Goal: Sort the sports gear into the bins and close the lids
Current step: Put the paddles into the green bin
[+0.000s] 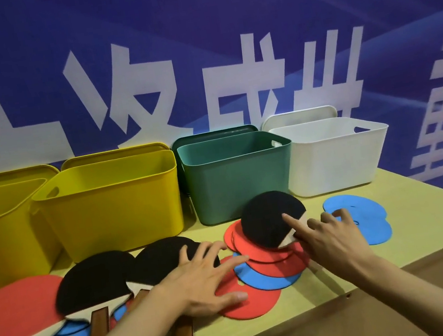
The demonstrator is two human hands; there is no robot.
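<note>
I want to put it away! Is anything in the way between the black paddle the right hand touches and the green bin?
Nothing visible blocks it. The black paddle lies on red discs just before the green bin, whose top is open, its lid standing behind. The right hand touches the paddle.

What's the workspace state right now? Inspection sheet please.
Surface: pale wooden table, against a blue banner.
Job's things: four open bins, two yellow, green bin, white bin, lids standing behind; paddles and red and blue discs piled in front.
Clutter: nothing seen.
Grippers: left hand spread flat over paddles and discs; right hand grips the raised black paddle.
Cables: nothing seen.
Surroundings: blue banner with white characters.
</note>
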